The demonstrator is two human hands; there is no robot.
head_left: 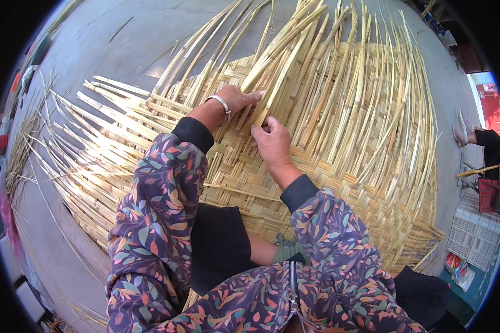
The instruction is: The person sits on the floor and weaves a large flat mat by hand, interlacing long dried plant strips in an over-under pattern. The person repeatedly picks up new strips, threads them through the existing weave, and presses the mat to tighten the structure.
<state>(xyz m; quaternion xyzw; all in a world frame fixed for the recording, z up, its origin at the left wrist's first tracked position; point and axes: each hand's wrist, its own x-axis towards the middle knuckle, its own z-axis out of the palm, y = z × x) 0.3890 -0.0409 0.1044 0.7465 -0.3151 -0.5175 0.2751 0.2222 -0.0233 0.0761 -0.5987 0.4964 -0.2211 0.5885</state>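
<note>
A large mat of woven split reed or cane strips (250, 175) lies across the floor before me, in a wide over-under weave. My left hand (237, 102), with a silver bangle at the wrist, holds a raised bundle of strips (271, 58) near its lower end. Some of its fingers are hidden beneath strips. Close by, my right hand (271, 139) pinches the end of one flat strip (271, 102) between thumb and curled forefinger. Many loose strip ends (358, 100) fan out over the mat's far and right part; others (104, 125) stick out at the left.
Under the mat is a grey concrete floor (121, 50). Dry stalks (21, 154) lie in a heap at the far left. Another person's shoe (460, 129) shows at the right, near a white plastic crate (473, 237). My green shoe (289, 249) rests on the mat.
</note>
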